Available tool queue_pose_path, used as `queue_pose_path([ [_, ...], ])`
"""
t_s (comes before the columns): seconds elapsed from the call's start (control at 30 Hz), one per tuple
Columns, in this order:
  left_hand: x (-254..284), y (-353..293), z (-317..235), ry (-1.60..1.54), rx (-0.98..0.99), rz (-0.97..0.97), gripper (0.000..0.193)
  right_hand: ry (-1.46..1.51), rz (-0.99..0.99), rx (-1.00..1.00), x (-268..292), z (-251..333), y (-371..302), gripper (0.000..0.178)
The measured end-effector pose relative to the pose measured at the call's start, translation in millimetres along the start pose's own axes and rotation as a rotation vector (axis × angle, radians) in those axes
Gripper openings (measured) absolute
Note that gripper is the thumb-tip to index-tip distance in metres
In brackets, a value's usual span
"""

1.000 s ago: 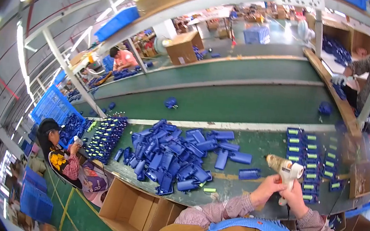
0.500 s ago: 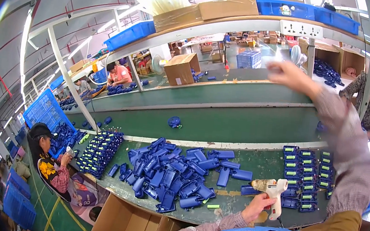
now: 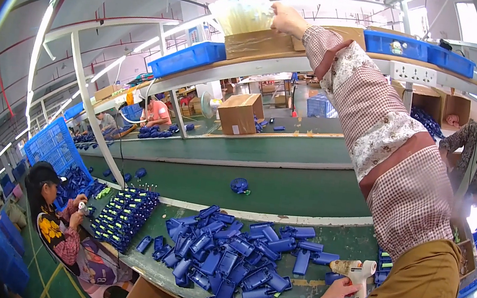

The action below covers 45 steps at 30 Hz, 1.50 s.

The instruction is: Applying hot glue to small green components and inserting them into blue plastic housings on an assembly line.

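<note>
My left hand (image 3: 341,291) is wrapped round the handle of a white hot glue gun (image 3: 362,275) at the bench's right, its nozzle pointing left. My right arm stretches up to the overhead shelf. There my right hand (image 3: 290,21) has its fingers closed at the right edge of a bundle of long translucent glue sticks (image 3: 240,15), which stand in a cardboard box (image 3: 257,43). Left of the glue gun lies a heap of blue plastic housings (image 3: 226,252). Blue housings with green cylinders (image 3: 382,265) are partly hidden behind my right arm.
A green conveyor belt (image 3: 304,199) runs beyond the bench, carrying a blue part (image 3: 239,185). Blue trays (image 3: 187,59) sit on the shelf. At the left a co-worker (image 3: 57,216) works beside rows of assembled parts (image 3: 125,215). Another person (image 3: 476,154) is at the right.
My right hand has moved left and up to the glue sticks on the shelf. The view has tilted upward. My left hand keeps its hold on the glue gun.
</note>
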<state>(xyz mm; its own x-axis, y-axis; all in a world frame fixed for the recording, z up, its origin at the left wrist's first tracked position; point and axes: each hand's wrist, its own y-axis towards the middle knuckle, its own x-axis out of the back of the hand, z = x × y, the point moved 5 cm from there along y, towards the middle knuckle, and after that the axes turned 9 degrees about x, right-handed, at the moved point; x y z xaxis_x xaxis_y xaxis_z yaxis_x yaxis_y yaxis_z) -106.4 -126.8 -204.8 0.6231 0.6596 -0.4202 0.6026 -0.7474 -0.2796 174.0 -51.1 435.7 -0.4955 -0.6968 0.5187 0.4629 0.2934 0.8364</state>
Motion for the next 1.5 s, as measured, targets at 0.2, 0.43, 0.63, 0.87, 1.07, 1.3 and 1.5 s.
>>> queue_pose_path([
  [0.2,6,9,3,0.05,-0.025,0.004,0.03,-0.245,-0.272,0.13,11,-35,21,0.024],
  [0.43,9,26,21,-0.044,-0.028,-0.016,0.033,-0.042,-0.197,0.213,13,-49,19,0.026],
  [0.63,3,17,3,0.01,0.005,0.059,0.029,-0.081,-0.468,0.375,87,-19,10,0.015],
  [0.87,-22,-31,-36,-0.021,-0.019,-0.004,0.023,-0.06,-0.448,0.429,183,111,-88,0.014],
  [1.07,-29,-26,-24,-0.071,-0.002,-0.005,0.022,0.195,-0.353,0.269,277,44,-260,0.028],
  [1.3,-27,-35,-22,-0.036,-0.07,-0.109,0.027,0.732,-0.258,-0.601,242,37,-509,0.022],
  [1.5,-34,-35,-16,-0.06,-0.002,-0.087,0.026,1.247,-0.196,-0.944,177,60,-650,0.03],
])
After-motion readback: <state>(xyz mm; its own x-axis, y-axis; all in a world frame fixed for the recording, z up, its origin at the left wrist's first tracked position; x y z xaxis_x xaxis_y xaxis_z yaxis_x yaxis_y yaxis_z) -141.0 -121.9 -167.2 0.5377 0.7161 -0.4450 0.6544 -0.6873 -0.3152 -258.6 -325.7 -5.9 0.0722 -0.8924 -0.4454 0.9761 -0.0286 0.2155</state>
